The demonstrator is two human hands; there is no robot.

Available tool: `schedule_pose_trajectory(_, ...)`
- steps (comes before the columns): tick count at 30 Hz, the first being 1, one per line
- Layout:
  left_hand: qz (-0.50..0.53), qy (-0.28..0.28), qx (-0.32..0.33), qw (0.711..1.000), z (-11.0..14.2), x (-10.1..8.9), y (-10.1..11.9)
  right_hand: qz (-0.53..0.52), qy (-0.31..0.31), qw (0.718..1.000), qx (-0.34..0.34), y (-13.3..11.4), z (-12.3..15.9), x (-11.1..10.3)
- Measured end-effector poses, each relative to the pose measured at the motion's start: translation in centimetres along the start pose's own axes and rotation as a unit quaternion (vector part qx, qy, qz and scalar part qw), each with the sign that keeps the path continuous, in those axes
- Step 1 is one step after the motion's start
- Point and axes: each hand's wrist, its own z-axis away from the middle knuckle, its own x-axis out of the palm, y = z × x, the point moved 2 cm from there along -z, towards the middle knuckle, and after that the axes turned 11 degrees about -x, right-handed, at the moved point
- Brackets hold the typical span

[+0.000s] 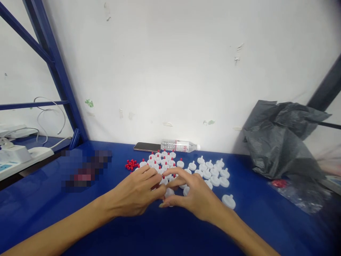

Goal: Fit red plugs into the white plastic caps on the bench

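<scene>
The left hand (pixel 137 193) has its fingers bunched, whatever they pinch hidden. The right hand (pixel 198 195) curves, thumb and fingers apart, around a white disc (pixel 169 192); I can't tell if it grips. Red caps (pixel 131 164) lie toward the tabletop's (pixel 133 234) back edge.

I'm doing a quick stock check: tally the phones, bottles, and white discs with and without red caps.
Phone: 1
Bottle: 1
Red-capped white discs: at least 10
Uncapped white discs: at least 10
Total: at least 22; overlaps hide exact disc counts
</scene>
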Motion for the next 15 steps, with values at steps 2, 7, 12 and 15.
schedule_pose_trajectory(2, 0.028, -0.001, -0.010, 1.000, -0.1, 0.4, 0.2, -0.042, -0.014, 0.999, 0.029, 0.3, 0.1, 0.3)
schedule_pose_trajectory(7, 0.158, 0.048, -0.096, 0.982, 0.6, 0.6, -1.9, 0.133, 0.063, 0.983, -0.113, 1.3, 1.0, -1.1)
schedule_pose_trajectory(12, 0.059, 0.057, -0.379, 0.922, 0.7, -1.5, -8.4, 0.253, 0.152, 0.946, -0.136, 2.0, 1.6, -5.0)
schedule_pose_trajectory(15, 0.003, -0.055, -0.459, 0.887, 0.4, -1.4, -10.7, 0.232, 0.150, 0.956, -0.093, 1.4, 1.2, -6.1)
